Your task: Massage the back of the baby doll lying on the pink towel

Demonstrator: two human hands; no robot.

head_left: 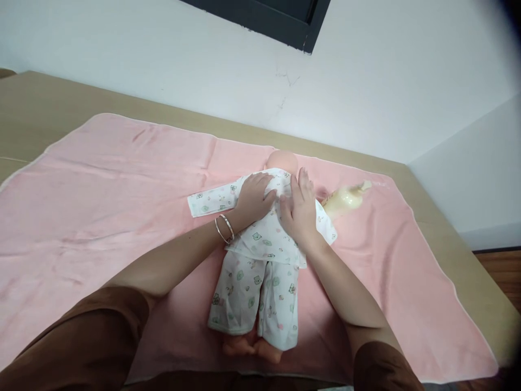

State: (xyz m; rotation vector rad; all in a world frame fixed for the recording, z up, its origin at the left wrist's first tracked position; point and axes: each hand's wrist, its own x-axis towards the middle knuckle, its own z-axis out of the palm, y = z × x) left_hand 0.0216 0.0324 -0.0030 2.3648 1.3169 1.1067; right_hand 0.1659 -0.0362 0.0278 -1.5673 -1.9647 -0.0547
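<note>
A baby doll (282, 161) lies stretched out, its bald head at the far end and its feet towards me. It wears a white printed top (266, 244) and matching trousers (240, 293). My left hand (253, 202) rests flat on the left of the upper body, fingers spread. On the right side of the top, my right hand (300, 214) lies with its fingers stretched out. Neither hand grips anything. The doll's left-hand sleeve (211, 200) reaches out sideways across the blanket. Part of the top is hidden beneath my hands.
A pink blanket (101, 217) with some creases lies under the doll on a wooden table (134, 111). To the right of the doll, a cream-coloured pump bottle (348, 199) lies on its side. A white wall (163, 60) rises behind the table.
</note>
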